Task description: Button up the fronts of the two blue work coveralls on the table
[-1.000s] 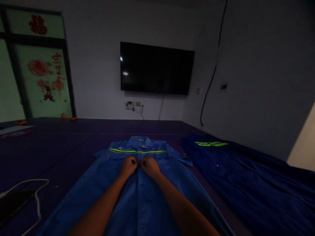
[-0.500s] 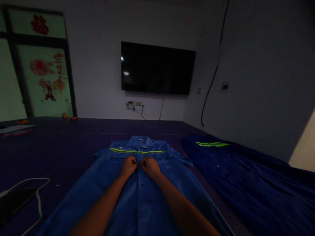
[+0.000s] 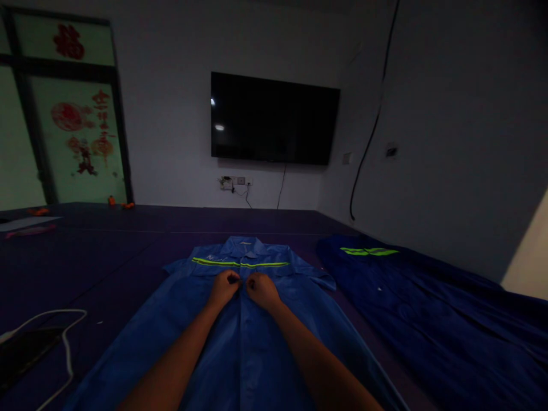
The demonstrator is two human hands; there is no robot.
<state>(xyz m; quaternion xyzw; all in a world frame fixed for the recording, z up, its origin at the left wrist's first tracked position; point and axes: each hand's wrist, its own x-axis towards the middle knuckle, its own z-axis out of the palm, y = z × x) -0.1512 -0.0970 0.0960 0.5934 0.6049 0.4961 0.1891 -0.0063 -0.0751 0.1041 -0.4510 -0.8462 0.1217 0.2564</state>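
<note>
A blue short-sleeved work shirt [image 3: 257, 354] with a yellow-green stripe across the chest lies face up on the dark floor, collar pointing away from me. My left hand [image 3: 225, 286] pinches the front placket just below the stripe, fingers curled. Right beside it, my right hand [image 3: 262, 290] grips the other side of the same placket, its fingers closed too. The fingertips nearly meet at the centre line. Whether a button sits between them is hidden by the fingers and the dim light.
Darker blue clothing [image 3: 411, 302] with a yellow-green band lies on the right. At the lower left are a phone-like dark object [image 3: 28, 354] and a white cable [image 3: 68, 348]. A television [image 3: 274, 120] hangs on the far wall; a black cable [image 3: 368, 148] runs down the right wall.
Both hands stay at the same spot on the placket, with only slight finger movement. The shirt and the things around it have not visibly moved.
</note>
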